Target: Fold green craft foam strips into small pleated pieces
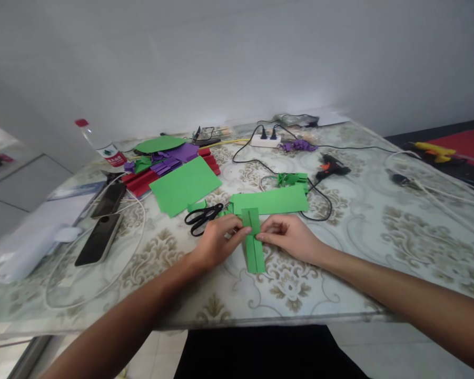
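A narrow folded strip of green paper (255, 253) stands lengthwise in front of me, with a crease line down its middle. My left hand (220, 238) pinches its left edge between thumb and fingers. On the opposite edge, my right hand (288, 237) grips the strip with thumb and curled fingers. Just beyond the strip lies a wider green paper band (272, 201), partly covered by it. Black-handled scissors (203, 217) rest left of my left hand, their blades partly hidden by green scraps.
A green sheet (185, 185) lies over red and purple paper at the back left. Two phones (99, 239) and a bottle (109, 151) are on the left. A black glue gun (332, 167), power strip (266, 140) and cords lie behind; a yellow glue gun (434, 151) is far right.
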The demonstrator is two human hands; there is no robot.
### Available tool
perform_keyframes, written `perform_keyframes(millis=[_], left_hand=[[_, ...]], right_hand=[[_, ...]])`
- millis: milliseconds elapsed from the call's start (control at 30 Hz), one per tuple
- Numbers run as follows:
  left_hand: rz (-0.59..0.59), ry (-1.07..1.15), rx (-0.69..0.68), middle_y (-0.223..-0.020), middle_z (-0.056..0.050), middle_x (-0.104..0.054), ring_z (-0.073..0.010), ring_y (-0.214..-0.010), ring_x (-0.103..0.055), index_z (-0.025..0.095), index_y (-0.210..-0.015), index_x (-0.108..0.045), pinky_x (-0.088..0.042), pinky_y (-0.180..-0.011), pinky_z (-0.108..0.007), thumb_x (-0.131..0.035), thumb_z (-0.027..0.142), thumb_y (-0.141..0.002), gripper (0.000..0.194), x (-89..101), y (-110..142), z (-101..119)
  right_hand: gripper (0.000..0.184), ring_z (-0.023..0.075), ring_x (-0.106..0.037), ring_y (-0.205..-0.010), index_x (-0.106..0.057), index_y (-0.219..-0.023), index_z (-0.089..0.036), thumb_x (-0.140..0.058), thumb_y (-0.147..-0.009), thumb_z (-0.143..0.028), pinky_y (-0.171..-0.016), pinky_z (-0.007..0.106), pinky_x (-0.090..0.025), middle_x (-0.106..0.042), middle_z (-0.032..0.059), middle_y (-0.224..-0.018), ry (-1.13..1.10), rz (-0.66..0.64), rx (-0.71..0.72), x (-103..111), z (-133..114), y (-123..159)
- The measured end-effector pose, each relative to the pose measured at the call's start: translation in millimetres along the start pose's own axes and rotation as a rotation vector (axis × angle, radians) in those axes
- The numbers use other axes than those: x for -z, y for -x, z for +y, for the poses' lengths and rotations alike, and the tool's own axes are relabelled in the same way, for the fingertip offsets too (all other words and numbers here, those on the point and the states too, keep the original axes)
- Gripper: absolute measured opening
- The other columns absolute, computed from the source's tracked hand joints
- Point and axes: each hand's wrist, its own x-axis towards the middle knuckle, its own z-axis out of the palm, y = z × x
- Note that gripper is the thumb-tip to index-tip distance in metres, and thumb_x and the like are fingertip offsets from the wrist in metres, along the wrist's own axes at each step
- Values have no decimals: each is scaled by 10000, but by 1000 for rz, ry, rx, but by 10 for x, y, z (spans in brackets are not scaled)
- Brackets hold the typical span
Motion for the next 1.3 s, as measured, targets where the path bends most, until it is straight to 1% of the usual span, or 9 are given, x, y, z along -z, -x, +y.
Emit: perform_keyframes(millis=[100, 333, 433, 533, 667, 767, 967, 1067, 1300], left_hand=[[1, -11, 49, -657, 27, -537, -104, -607, -498, 167, -732, -571, -382, -589, -225, -606, 310, -940, 255, 10, 6, 7], [-42, 40, 117, -663, 35, -562, -104, -612, -535, 170, -788, -566, -424, -589, -211, -627, 340, -924, 226, 7, 9, 30], [-58, 38, 85, -711, 12, -596, -117, -651, -567, 169, -812, -592, -460, -619, -221, -651, 321, -910, 191, 5, 10, 19], [-58, 74, 37, -858, -35, -647, -131, -730, -607, 170, -916, -640, -504, -652, -229, -669, 292, -897, 128, 6, 12, -2], [-66, 123, -22, -992, -69, -662, -156, -876, -640, 183, -924, -664, -535, -697, -232, -647, 166, -878, 51, 16, 16, -13], [-69, 107, -56, -1006, -74, -662, -163, -907, -643, 184, -899, -674, -537, -703, -232, -624, 92, -854, 114, 20, 20, -8], [-105, 87, -66, -1036, -82, -639, -165, -911, -642, 182, -929, -677, -546, -705, -237, -625, 96, -857, 123, 12, 25, 11], [-138, 96, -55, -1075, -83, -623, -158, -901, -639, 193, -967, -679, -560, -703, -234, -636, 126, -864, 130, 13, 31, 18], [-186, 94, -33, -1154, -80, -589, -108, -771, -616, 203, -1016, -671, -574, -695, -235, -635, 133, -861, 173, 36, 38, 46]], right_hand=[[330, 139, -626, -597, -690, -781, -146, -804, -751, -454, -557, 251, -482, -692, 30, -664, -11, -9, 1, 4, 14, -3], [404, 160, -659, -661, -713, -789, -141, -722, -816, -544, -631, 275, -539, -705, 54, -719, -1, -11, 27, 11, 7, 7], [453, 159, -655, -650, -693, -743, -150, -673, -839, -592, -625, 275, -548, -689, 51, -694, -26, -2, 24, 10, -12, 8], [445, 166, -667, -663, -673, -806, -162, -664, -838, -606, -640, 291, -563, -681, 38, -706, -87, 15, 28, 8, -37, 10], [392, 153, -658, -639, -597, -978, -194, -771, -785, -488, -623, 275, -541, -674, -13, -672, -121, 14, 33, 8, -70, 18], [436, 147, -655, -627, -596, -1065, -183, -794, -768, -434, -625, 273, -529, -691, -11, -685, -114, 1, 23, 6, -69, 16], [378, 157, -666, -660, -658, -909, -154, -808, -734, -454, -638, 287, -553, -710, 21, -719, -133, 22, 11, 4, -15, -6], [382, 157, -667, -652, -652, -879, -164, -816, -720, -470, -626, 288, -563, -711, 17, -715, -138, 45, 6, 4, -18, -11], [399, 152, -659, -642, -644, -846, -168, -818, -706, -499, -624, 282, -560, -697, 4, -696, -144, 55, -27, 6, -62, -3]])
